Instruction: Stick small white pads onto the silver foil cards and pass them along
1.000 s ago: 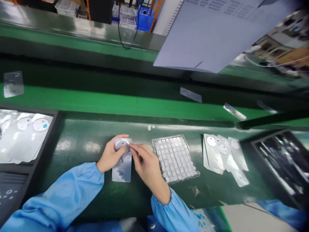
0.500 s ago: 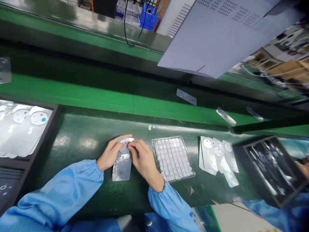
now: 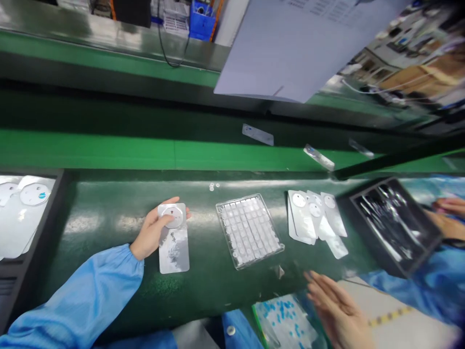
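A flat silvery pouch (image 3: 173,240) with a white round disc (image 3: 172,215) at its far end lies on the dark green table (image 3: 109,218), its long axis running from the person's body outward, tilted slightly. The left hand (image 3: 154,231) rests on its left edge — the thumb is laid over the disc, the fingers are curled against the far corner, so the grip is closed lightly on the pouch's top end. The right hand (image 3: 336,310) is held well apart, low at the table's near edge, open and empty, blurred; the left is plainly the nearer one.

Just right of the pouch one clear plastic tray (image 3: 250,230) of small white parts is seen, and beyond it a fanned pile of similar pouches (image 3: 315,220) — about four, the overlap hiding the exact count. Two tiny loose parts (image 3: 214,186) lie near the tray's far side. A black bin (image 3: 390,225) at the right is touched by another person's hands (image 3: 448,215); a further bin (image 3: 32,213) with pouches sits at the left.
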A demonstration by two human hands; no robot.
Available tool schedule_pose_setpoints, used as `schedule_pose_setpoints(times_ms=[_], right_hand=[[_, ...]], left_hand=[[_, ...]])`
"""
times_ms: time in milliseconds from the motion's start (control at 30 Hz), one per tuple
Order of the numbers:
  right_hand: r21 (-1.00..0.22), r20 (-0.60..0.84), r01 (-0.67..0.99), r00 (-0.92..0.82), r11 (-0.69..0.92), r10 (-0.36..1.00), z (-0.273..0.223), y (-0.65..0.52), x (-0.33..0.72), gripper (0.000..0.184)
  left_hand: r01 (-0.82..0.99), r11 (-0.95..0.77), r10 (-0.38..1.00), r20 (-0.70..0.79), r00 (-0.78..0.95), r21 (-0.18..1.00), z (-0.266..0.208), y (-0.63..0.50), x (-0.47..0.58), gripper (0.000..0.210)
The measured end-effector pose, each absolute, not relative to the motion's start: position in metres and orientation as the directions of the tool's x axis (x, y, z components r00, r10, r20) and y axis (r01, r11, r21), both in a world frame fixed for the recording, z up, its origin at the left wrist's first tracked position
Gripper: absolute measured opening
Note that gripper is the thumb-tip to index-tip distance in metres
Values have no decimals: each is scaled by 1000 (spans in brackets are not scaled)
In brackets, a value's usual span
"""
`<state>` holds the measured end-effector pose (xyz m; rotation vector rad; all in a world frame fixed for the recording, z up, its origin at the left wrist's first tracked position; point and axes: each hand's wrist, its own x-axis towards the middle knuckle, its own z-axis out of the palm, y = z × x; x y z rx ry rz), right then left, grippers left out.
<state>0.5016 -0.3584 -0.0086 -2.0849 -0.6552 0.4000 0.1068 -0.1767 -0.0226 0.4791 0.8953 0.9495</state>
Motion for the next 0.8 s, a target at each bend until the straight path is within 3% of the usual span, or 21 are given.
schedule_pose_setpoints(times_ms=[100, 167, 233, 300, 400, 533, 800], right_hand=[[-581, 90, 443, 869, -683, 487, -16, -389, 518, 35], [-466, 208, 529, 844, -709, 494, -16, -383, 502, 38], [-498, 296, 677, 721, -542, 627, -13, -352, 473, 40], [-555, 368, 801, 478, -224, 798, -9, -299, 438, 32], [-618, 343, 780, 154, 100, 927, -7, -204, 394, 24], [-628, 245, 757, -31, 183, 969, -13, -109, 369, 17], [-669, 97, 736, -58, 108, 994, -11, -49, 387, 25]], left_hand=[[-403, 494, 868, -417, 269, 770, -20, -175, 107, 82], [-370, 488, 870, -407, 278, 791, -20, -174, 107, 81], [-363, 484, 871, -399, 286, 797, -21, -173, 107, 80], [-369, 479, 873, -392, 290, 796, -22, -173, 106, 81], [-377, 478, 874, -385, 298, 793, -23, -173, 104, 81], [-384, 478, 873, -380, 304, 790, -24, -175, 103, 81], [-437, 485, 871, -375, 317, 758, -31, -176, 103, 79]])
